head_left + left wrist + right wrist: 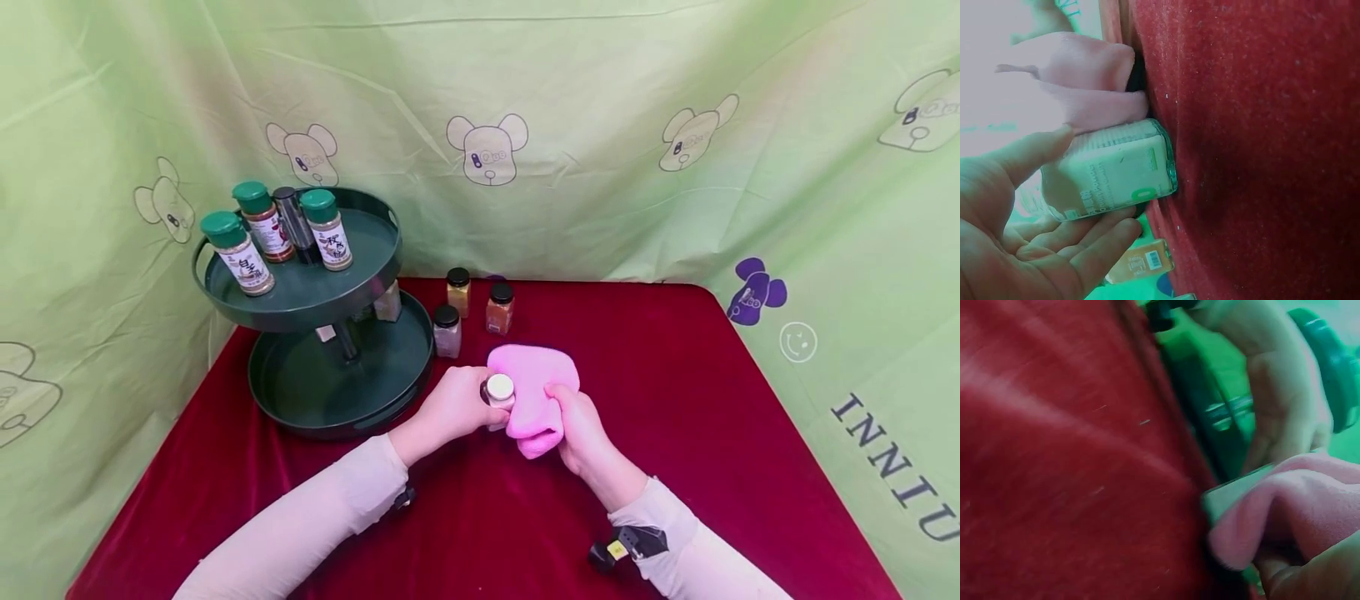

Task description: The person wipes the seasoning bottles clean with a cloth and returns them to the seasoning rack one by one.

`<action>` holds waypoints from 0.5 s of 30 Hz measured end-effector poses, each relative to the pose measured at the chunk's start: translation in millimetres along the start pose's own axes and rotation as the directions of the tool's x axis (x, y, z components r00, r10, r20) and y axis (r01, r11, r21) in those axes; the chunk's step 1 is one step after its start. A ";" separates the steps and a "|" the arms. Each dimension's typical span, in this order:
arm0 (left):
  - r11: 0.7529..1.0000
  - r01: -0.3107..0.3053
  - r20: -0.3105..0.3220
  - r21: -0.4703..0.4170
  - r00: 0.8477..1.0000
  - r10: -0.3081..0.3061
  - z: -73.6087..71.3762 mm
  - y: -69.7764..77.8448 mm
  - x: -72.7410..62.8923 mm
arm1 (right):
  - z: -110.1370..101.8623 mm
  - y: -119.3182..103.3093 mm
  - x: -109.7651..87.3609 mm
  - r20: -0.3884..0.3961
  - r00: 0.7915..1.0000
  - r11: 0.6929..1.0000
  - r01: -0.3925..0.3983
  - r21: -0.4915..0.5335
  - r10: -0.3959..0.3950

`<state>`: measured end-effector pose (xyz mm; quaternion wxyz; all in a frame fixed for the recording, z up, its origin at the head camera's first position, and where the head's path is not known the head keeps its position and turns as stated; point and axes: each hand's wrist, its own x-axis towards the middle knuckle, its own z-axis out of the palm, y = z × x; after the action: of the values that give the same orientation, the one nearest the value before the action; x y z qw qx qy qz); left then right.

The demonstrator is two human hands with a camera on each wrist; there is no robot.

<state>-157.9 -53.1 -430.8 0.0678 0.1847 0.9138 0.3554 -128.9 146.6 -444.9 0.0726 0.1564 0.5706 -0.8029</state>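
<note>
My left hand (pixel 463 400) grips a square glass spice jar (pixel 1113 169) between thumb and fingers; a white top (pixel 500 387) shows in the head view. Pale contents and a printed label with a green mark show through its side in the left wrist view. In my right hand (pixel 585 425) is a folded pink cloth (pixel 534 383), with the thumb lying on top of it. The cloth touches the jar's right side, just above the red tablecloth. In the right wrist view the cloth (pixel 1310 500) covers part of the jar, and my right fingers are partly hidden.
A dark green two-tier rack (pixel 330 312) stands at the left. Its upper tray bears several bottles, including a green-capped shaker (pixel 326 229). Behind my hands stand three black-lidded jars: one yellow (pixel 458 293), one orange (pixel 499 310), one pale (pixel 447 333). A green curtain (pixel 600 208) hangs behind.
</note>
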 end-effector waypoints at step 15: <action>0.999 -0.022 -0.027 -0.035 0.999 0.021 5.7 -6.6 -1.3 | 6.2 -27.7 -6.3 0.022 0.997 0.997 0.074 -0.034 -0.073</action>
<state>-157.1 -54.5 -439.4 0.0552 0.1887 0.9061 0.3747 -132.2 149.7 -416.2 0.0515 0.1258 0.5891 -0.7965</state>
